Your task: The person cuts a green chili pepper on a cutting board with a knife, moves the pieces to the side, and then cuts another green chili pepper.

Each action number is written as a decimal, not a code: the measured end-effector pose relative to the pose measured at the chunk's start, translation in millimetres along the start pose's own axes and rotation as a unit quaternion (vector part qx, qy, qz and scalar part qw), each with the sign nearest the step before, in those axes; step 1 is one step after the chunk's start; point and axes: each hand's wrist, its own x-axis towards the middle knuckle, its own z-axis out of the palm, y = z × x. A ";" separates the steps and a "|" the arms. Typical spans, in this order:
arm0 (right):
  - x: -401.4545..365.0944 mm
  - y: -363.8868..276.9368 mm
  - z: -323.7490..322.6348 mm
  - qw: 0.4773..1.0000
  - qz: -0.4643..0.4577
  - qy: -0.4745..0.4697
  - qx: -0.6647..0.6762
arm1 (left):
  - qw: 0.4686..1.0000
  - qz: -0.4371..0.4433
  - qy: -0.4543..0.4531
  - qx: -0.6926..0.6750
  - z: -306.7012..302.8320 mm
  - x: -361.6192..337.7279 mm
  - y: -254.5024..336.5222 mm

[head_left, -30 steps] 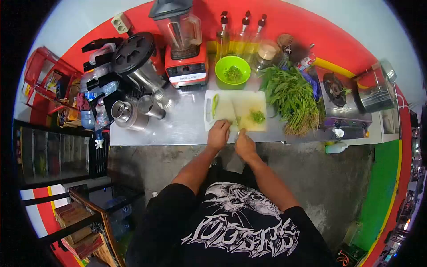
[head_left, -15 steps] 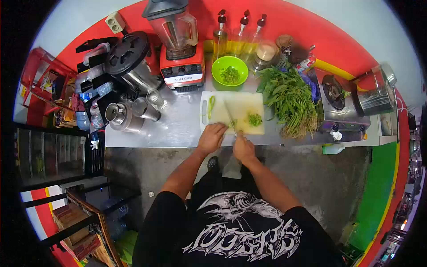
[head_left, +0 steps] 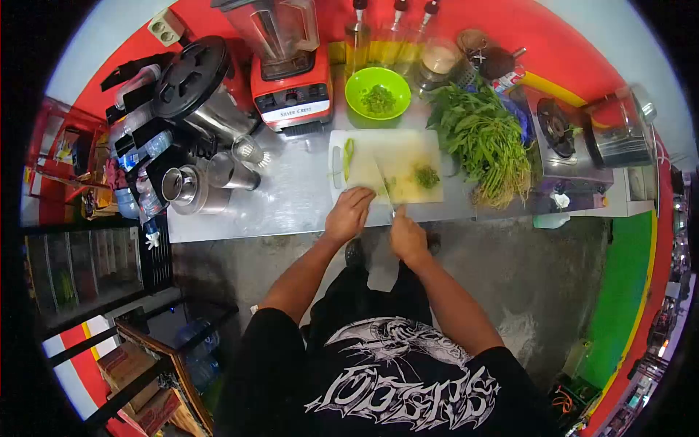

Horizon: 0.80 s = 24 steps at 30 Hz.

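My right hand (head_left: 408,234) is closed round the handle of a knife (head_left: 385,186), whose blade points up and left over the white cutting board (head_left: 400,149). My left hand (head_left: 351,211) rests at the board's lower left edge, fingers bent together beside the blade; what they hold is too small to make out. Chopped greens (head_left: 425,175) lie in a small heap on the board's right side. A long green piece (head_left: 348,159) lies near the board's left end. Behind the board is a green bowl (head_left: 397,116) with chopped greens (head_left: 378,100) inside.
Leafy greens with roots (head_left: 484,138) lie right of the board, beside a stove (head_left: 557,131). A red blender (head_left: 293,98) and pump bottles (head_left: 357,47) stand behind. Metal containers (head_left: 193,191) stand at the left of the steel table (head_left: 284,207).
The camera view has shifted, so the table items appear higher. Both hands remain near the board's front edge, with the knife still in my right hand.
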 end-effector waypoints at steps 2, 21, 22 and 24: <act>6.2 5.3 3.0 1.000 -0.007 0.010 0.014 | 1.000 0.007 -0.009 -0.001 -0.6 -3.7 2.2; 13.1 0.2 -29.4 0.998 -0.067 -0.006 0.012 | 0.979 0.052 -0.149 0.132 -33.0 1.1 -1.6; 9.3 -0.9 -28.8 0.998 -0.059 0.001 0.021 | 0.981 0.046 -0.144 0.118 -32.2 -1.0 -2.1; -0.8 -2.2 -16.4 0.998 -0.062 -0.008 0.020 | 0.984 0.043 -0.139 0.103 -28.6 -1.8 -1.5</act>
